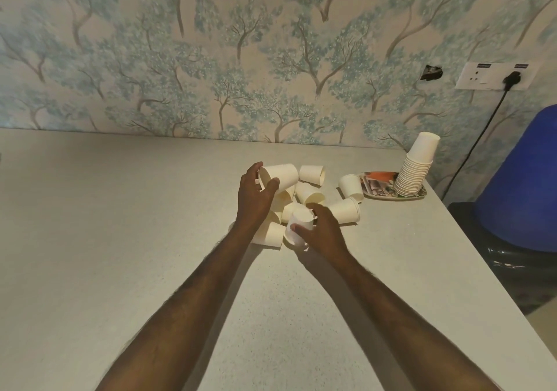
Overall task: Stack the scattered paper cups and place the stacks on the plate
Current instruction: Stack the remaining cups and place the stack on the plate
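I see my left hand [256,193] curled round the mouth of a paper cup [278,176] lying on its side, thumb on the near edge of the rim and fingers over the far edge; my right hand [321,229] grips another cup [298,224], bottom up and blurred, thumb across its near wall and fingers behind it; the two hands are near each other, with the loose pile of cups [304,193] lying tumbled between and just beyond them on the pale table [135,224]; one cup [312,174] lies on its side just right of the cup in my left hand; a short nested pair [346,209] lies just right of my right hand; a single cup [350,186] stands bottom up farther right, touching or nearly touching the plate's near edge, I cannot tell which; well to the right of both hands, the patterned plate [376,193] carries a tall stack [414,170] of nested cups, bottoms up and leaning slightly right, close to the table's right edge.
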The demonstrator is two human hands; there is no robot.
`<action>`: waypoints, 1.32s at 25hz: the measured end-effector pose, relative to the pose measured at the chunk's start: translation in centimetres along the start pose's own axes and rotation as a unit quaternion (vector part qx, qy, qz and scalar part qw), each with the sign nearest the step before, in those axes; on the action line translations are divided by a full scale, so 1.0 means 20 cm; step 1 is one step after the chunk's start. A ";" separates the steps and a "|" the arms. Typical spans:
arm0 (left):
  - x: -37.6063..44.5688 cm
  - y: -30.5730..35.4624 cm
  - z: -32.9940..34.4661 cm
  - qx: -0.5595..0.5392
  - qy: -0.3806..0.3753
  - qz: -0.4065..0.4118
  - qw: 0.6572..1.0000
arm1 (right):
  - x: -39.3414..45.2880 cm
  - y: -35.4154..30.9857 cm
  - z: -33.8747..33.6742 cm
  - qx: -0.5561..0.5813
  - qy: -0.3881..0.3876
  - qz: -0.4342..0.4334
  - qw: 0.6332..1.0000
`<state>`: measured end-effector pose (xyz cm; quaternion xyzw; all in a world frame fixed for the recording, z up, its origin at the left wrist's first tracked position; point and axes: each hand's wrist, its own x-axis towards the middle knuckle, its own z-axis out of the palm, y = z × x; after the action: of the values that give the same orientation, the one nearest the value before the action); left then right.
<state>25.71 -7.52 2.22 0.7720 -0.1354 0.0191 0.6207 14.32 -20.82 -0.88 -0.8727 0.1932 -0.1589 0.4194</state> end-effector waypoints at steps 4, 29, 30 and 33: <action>0.01 0.03 0.00 -0.025 0.002 -0.006 1.000 | 0.12 -0.09 -0.14 0.044 0.048 -0.005 0.998; 0.15 0.05 -0.25 -0.127 0.020 -0.018 0.992 | 0.25 -0.25 0.09 0.050 -0.118 -0.089 0.988; 0.16 0.04 -0.28 -0.126 0.027 -0.015 0.992 | 0.22 -0.22 0.12 -0.031 -0.135 -0.150 0.979; 0.18 0.02 -0.33 -0.116 0.037 -0.015 0.992 | 0.16 -0.18 0.23 -0.268 -0.151 -0.266 0.913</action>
<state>29.96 -1.90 4.77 0.6957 -0.1023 0.0229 0.7106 19.92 -17.08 -0.43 -0.9849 -0.0770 -0.0730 0.1365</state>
